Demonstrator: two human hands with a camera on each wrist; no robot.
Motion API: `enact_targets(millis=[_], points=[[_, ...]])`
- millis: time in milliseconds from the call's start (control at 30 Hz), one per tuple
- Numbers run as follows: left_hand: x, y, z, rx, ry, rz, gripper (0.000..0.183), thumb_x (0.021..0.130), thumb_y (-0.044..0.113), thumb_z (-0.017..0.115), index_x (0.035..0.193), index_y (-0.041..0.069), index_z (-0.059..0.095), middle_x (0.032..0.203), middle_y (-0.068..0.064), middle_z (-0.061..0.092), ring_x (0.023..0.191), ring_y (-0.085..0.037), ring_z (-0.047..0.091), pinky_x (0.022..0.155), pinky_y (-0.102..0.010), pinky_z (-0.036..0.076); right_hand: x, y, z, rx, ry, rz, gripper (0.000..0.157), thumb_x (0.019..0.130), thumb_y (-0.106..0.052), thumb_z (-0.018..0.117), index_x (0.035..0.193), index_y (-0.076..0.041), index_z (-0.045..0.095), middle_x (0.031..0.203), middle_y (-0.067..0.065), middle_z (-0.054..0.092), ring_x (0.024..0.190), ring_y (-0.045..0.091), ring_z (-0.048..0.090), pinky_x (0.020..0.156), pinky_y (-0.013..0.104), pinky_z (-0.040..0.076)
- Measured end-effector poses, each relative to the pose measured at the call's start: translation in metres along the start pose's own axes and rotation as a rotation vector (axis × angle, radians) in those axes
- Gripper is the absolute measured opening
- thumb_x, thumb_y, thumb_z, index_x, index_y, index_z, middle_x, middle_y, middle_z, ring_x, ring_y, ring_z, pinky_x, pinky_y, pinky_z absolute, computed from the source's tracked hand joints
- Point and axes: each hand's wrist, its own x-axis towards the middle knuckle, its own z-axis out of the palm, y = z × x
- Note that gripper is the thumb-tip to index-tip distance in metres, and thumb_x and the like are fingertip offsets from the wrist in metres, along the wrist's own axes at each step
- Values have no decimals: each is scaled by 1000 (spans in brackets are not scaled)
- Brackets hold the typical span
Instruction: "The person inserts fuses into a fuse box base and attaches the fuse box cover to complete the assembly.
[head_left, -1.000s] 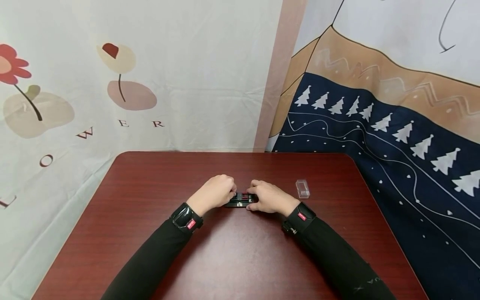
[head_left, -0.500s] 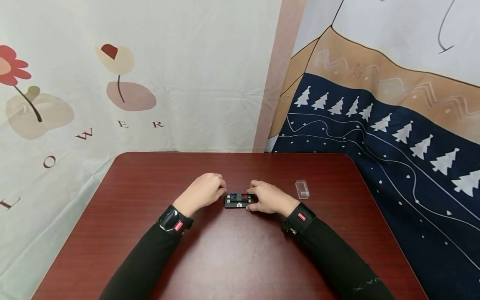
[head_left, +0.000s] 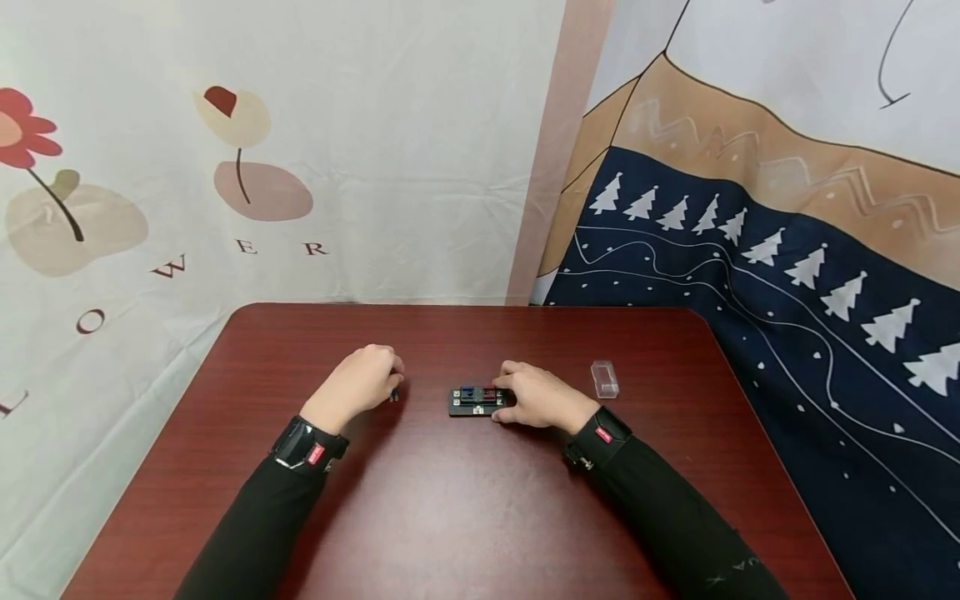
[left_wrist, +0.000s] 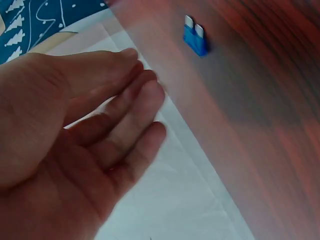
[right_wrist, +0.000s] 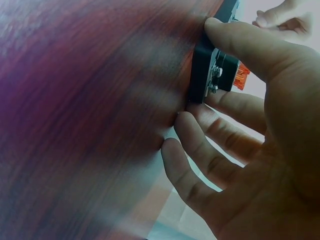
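Observation:
A blue blade fuse (left_wrist: pixel 196 40) with two metal prongs lies on the table in the left wrist view. My left hand (head_left: pixel 360 379) hovers beside it, fingers loosely bent and apart from the fuse; nothing shows between them. A black fuse block (head_left: pixel 476 410) sits mid-table with blue and red fuses (head_left: pixel 489 392) in its top. Its right end is held between the thumb and fingers of my right hand (head_left: pixel 540 392). Metal screws and an orange-red fuse (right_wrist: pixel 241 76) on the block show in the right wrist view; the fingers and thumb hide part of it.
A small clear plastic box (head_left: pixel 605 379) stands on the table beyond the right wrist. The reddish-brown table (head_left: pixel 480 517) has rounded far corners. Printed cloths (head_left: pixel 435 167) hang behind its far edge.
My left hand has moved left, away from the fuse block, to beside the loose blue fuse, which now shows by the fingertips. The right hand and the block have stayed put.

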Motion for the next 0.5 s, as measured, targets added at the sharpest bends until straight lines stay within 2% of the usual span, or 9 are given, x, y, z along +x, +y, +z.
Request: enact_targets(millis=[233, 500], points=[[-8, -10, 3, 17, -49, -7, 10, 92, 8, 75, 88, 10, 84, 91, -7, 78, 85, -23, 73, 79, -44, 61, 0, 0, 0, -8, -1, 4, 60, 87, -48, 80, 133, -9, 73, 107, -3, 58, 94, 14, 58, 82, 37, 54], [-9, -10, 7, 9, -97, -48, 10, 92, 9, 77, 86, 11, 85, 91, -4, 79, 83, -19, 71, 78, -42, 60, -1, 0, 0, -13, 0, -7, 59, 88, -46, 80, 133, -9, 73, 107, -2, 58, 96, 16, 59, 85, 37, 54]])
